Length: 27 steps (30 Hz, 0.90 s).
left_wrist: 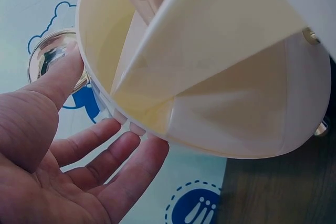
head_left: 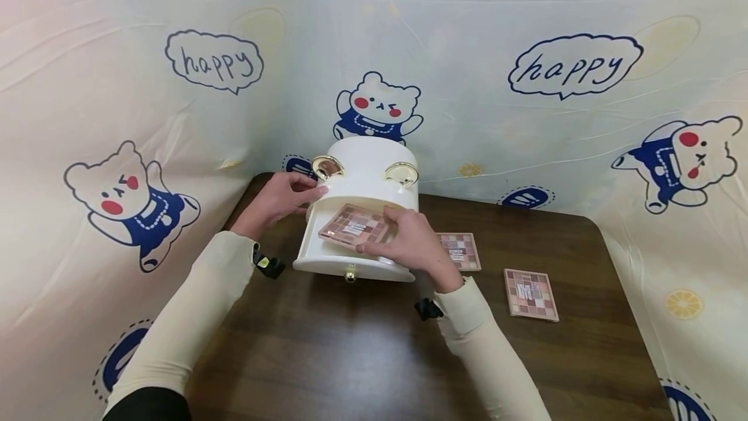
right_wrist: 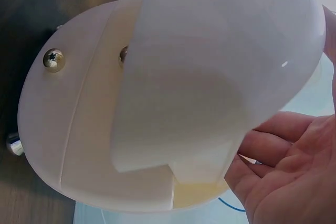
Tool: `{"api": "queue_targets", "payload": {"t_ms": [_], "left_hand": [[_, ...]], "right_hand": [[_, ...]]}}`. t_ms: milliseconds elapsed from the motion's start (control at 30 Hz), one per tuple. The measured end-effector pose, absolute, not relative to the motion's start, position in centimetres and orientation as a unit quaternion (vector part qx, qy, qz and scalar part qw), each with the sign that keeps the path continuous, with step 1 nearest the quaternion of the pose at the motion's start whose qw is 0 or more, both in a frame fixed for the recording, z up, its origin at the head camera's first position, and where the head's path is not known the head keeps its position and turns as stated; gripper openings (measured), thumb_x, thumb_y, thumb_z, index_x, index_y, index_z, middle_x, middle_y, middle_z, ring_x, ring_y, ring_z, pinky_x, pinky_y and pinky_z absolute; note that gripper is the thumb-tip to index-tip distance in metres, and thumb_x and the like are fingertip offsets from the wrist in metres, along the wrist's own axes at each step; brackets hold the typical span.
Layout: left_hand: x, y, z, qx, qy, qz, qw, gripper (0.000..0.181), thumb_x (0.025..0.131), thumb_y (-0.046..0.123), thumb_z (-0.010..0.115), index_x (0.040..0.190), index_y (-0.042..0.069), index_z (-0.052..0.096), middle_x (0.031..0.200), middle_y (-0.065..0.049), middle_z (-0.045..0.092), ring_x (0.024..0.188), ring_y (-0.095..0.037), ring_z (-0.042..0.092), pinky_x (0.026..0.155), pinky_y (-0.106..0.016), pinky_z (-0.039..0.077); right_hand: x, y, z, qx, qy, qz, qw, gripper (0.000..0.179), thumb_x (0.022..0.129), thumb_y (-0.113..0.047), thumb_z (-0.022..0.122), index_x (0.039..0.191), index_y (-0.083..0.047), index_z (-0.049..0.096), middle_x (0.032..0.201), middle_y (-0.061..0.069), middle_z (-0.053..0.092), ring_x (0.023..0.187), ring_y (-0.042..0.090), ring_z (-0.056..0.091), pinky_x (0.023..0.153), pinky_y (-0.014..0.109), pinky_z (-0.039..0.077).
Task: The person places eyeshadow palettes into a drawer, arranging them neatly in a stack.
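Note:
A white rounded storage box (head_left: 371,156) with two gold rings stands at the back of the table, its drawer (head_left: 327,264) pulled out. My right hand (head_left: 411,245) pinches an eyeshadow palette (head_left: 350,225) by its right side, tilted within the drawer space. In the right wrist view the white drawer hides the palette and the fingertips. My left hand (head_left: 277,200) touches the box's left side near the gold ring (head_left: 327,167). The left wrist view shows its fingers (left_wrist: 139,174) extended, tips against the box's edge, with the thumb beside the ring.
Two more eyeshadow palettes lie on the table to the right: one palette (head_left: 461,251) close behind my right hand, another palette (head_left: 532,295) farther right. The dark wooden table (head_left: 350,356) extends in front. A printed cloth (head_left: 467,128) hangs behind and at the sides.

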<state>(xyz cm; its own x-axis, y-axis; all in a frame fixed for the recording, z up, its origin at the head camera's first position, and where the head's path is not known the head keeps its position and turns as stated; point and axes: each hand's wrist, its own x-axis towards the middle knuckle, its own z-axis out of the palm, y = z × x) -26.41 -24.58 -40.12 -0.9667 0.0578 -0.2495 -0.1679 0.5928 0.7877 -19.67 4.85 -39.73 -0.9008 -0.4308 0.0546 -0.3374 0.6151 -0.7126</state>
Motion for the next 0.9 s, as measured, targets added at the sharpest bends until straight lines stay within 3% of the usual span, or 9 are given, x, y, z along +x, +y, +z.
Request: {"api": "queue_targets", "payload": {"t_ms": [100, 167, 400, 567, 700, 900], "left_hand": [[-26.5, -24.6, -40.2, -0.034, 0.883, 0.451, 0.126, 0.066, 0.085, 0.052, 0.077, 0.131, 0.007, 0.063, 0.123, -0.014, 0.060, 0.103, -0.032, 0.065, 0.080, -0.038, 0.060], [-26.5, -24.6, -40.2, -0.034, 0.883, 0.452, 0.126, 0.067, 0.084, 0.053, 0.076, 0.131, 0.008, 0.062, 0.123, -0.014, 0.060, 0.103, -0.032, 0.065, 0.080, -0.038, 0.060], [-26.4, -24.5, -40.4, -0.031, 0.884, 0.452, 0.119, 0.069, 0.084, 0.054, 0.076, 0.132, 0.008, 0.061, 0.124, -0.014, 0.060, 0.102, -0.032, 0.066, 0.080, -0.039, 0.060], [-26.2, -24.5, -40.3, -0.032, 0.885, 0.449, 0.116, 0.071, 0.083, 0.056, 0.076, 0.133, 0.008, 0.061, 0.125, -0.013, 0.060, 0.102, -0.032, 0.066, 0.081, -0.038, 0.060], [-26.2, -24.5, -40.3, -0.033, 0.885, 0.450, 0.115, 0.069, 0.083, 0.055, 0.077, 0.133, 0.009, 0.061, 0.125, -0.013, 0.060, 0.102, -0.032, 0.066, 0.081, -0.038, 0.060], [-26.2, -24.5, -40.3, -0.033, 0.883, 0.453, 0.118, 0.066, 0.086, 0.051, 0.076, 0.132, 0.007, 0.061, 0.125, -0.015, 0.060, 0.103, -0.033, 0.065, 0.081, -0.040, 0.060]], "right_hand": [[-19.7, 4.6, -39.8, -0.209, 0.901, -0.375, 0.061, 0.090, 0.072, -0.058, 0.084, 0.137, -0.001, 0.059, 0.126, 0.008, 0.064, 0.106, 0.019, 0.056, 0.101, 0.040, 0.048], [-19.8, 4.5, -39.9, -0.208, 0.900, -0.378, 0.063, 0.092, 0.072, -0.057, 0.085, 0.139, -0.001, 0.058, 0.129, 0.008, 0.063, 0.110, 0.020, 0.055, 0.104, 0.042, 0.046], [-19.7, 4.5, -40.2, -0.206, 0.894, -0.396, 0.034, 0.078, 0.083, -0.052, 0.078, 0.141, -0.005, 0.056, 0.129, 0.008, 0.063, 0.107, 0.024, 0.058, 0.097, 0.042, 0.050], [-19.2, 4.8, -40.0, -0.176, 0.892, -0.414, 0.037, 0.079, 0.087, -0.050, 0.074, 0.146, -0.003, 0.051, 0.141, 0.012, 0.057, 0.121, 0.027, 0.057, 0.106, 0.048, 0.045], [-18.7, 5.3, -39.6, -0.168, 0.876, -0.448, 0.052, 0.072, 0.089, -0.046, 0.074, 0.145, -0.007, 0.053, 0.144, 0.010, 0.055, 0.128, 0.032, 0.054, 0.104, 0.051, 0.046], [-17.7, 6.5, -39.0, -0.183, 0.851, -0.490, 0.046, 0.062, 0.090, -0.041, 0.074, 0.139, -0.006, 0.059, 0.138, 0.010, 0.060, 0.123, 0.036, 0.057, 0.101, 0.053, 0.048]]}}
